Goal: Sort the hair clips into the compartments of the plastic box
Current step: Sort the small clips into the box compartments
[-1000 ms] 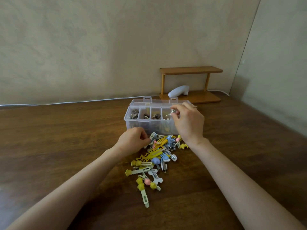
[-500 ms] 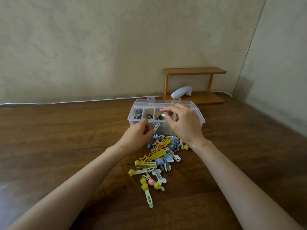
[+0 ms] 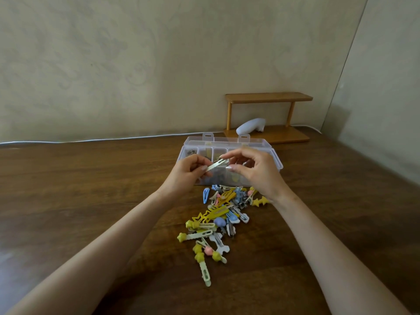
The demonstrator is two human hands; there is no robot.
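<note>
Our left hand [image 3: 188,176] pinches one end of a pale clip [image 3: 214,165] between curled thumb and forefinger. Our right hand [image 3: 259,173] curls thumb and index at the free end; whether it grips, we cannot tell. Directly beyond and below the fingers stands the plastic box [image 3: 276,160]; nearer us lies the loose pile [image 3: 222,214]. A mistimed transfer could drop the clip into the wrong compartment.

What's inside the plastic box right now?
Dark metal clips show in the far-left compartment of the plastic box, something yellowish in the next. The left hand, holding a pale clip, and the right hand cover the other compartments.
</note>
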